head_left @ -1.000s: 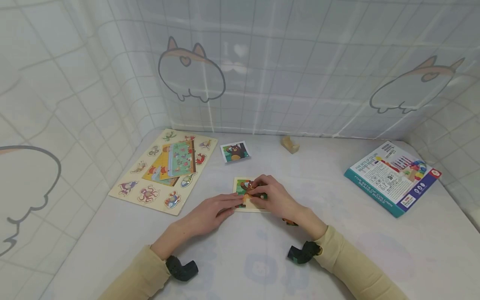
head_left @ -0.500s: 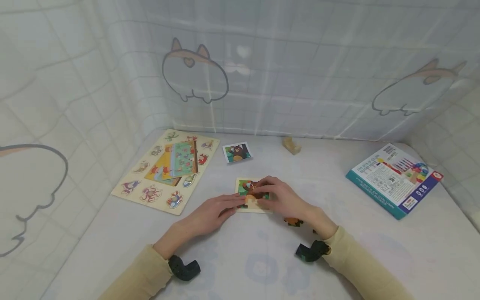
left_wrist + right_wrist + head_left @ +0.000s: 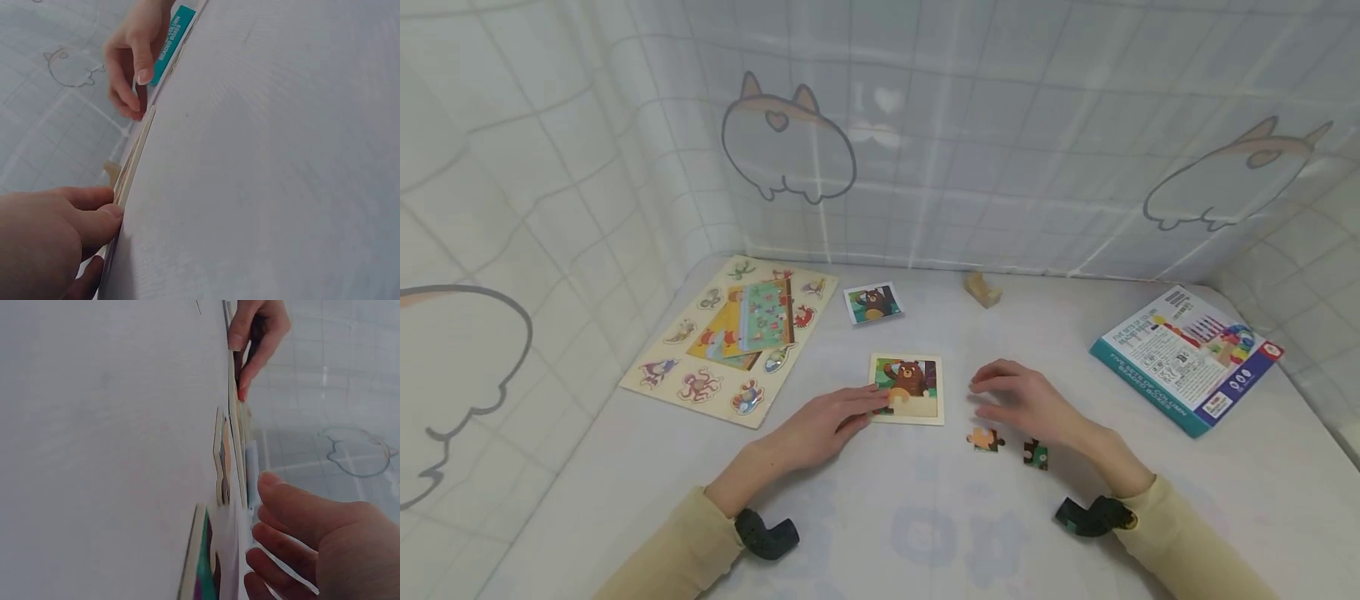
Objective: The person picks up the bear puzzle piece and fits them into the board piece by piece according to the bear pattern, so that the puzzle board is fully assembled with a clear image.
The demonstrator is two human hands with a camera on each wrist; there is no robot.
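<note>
In the head view a square wooden jigsaw board (image 3: 941, 408) with a bear picture lies flat on the table, its lower part showing bare wood. My left hand (image 3: 835, 425) rests on the board's left side with straight fingers, the thumb by the near edge in the left wrist view. My right hand (image 3: 1030, 404) hovers right of the board, fingers relaxed and apart, holding nothing. Just below it lie an orange jigsaw piece (image 3: 985, 439) and a dark green-and-brown jigsaw piece (image 3: 1036, 454). Both pieces also show edge-on in the right wrist view.
A bear picture card (image 3: 874, 303) lies behind the board, beside a small wooden block (image 3: 982, 290). At left is a sea-animal puzzle board (image 3: 658, 400) bearing picture cards. A teal-edged box (image 3: 1183, 358) lies at right. Patterned curtain walls (image 3: 1000, 150) enclose the table.
My right hand has moved off the bear board to the right, uncovering its picture and the two loose jigsaw pieces. My left hand has stayed on the board.
</note>
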